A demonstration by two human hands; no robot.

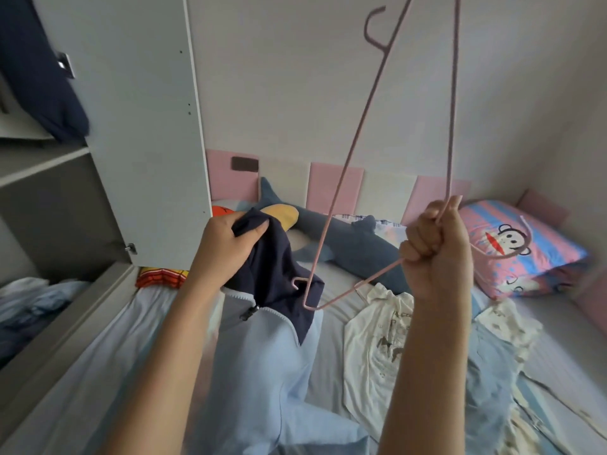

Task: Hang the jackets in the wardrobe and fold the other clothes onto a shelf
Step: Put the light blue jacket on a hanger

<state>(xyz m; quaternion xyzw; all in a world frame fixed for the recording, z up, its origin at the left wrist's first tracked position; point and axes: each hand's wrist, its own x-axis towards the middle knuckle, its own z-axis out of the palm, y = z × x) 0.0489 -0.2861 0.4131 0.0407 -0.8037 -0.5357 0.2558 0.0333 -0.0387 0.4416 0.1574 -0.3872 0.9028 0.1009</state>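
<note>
While the left hand (pixel 226 244) pinches the jacket (pixel 262 372) by its collar, the right hand (pixel 433 254), fisted round the hanger (pixel 377 273), should feed one arm under that collar.

My left hand (pixel 230 241) grips the navy-lined top edge of the light-blue zip jacket (pixel 262 372), and my right hand (pixel 433 247) is clenched round a pink wire hanger (pixel 350 156) that runs up out of frame. On the bed beyond lie a white printed T-shirt (pixel 374 343), a blue shark plush (pixel 354 244) and a monkey pillow (pixel 519 244) far right. The open wardrobe door (pixel 141 142) stands on the left.
</note>
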